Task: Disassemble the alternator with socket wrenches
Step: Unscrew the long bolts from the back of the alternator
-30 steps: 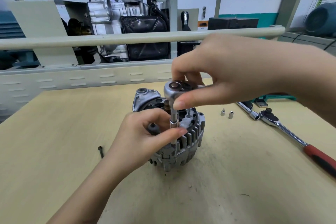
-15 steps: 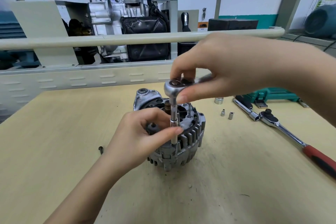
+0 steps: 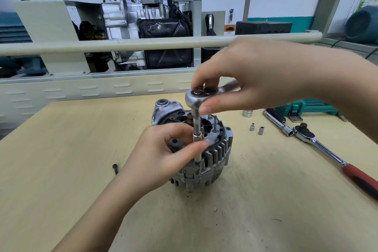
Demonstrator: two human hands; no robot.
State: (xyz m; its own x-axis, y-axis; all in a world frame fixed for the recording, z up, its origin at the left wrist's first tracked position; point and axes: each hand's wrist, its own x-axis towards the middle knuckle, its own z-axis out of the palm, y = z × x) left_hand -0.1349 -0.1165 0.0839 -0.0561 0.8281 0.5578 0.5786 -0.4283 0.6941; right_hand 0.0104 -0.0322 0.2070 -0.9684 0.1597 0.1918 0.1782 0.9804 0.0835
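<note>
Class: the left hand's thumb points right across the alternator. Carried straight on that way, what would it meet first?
Probably the socket extension, which the left hand already pinches; past it stand the alternator studs, though depth is unclear.

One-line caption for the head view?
Right hand grips ratchet head; left hand pinches its extension over the alternator.

Bright, even overhead light is filling the scene, casting only faint shadows on the table (image 3: 61,170). Wide-angle distortion is bending the rail (image 3: 102,44). The right hand (image 3: 255,75) is blurring slightly.
</note>
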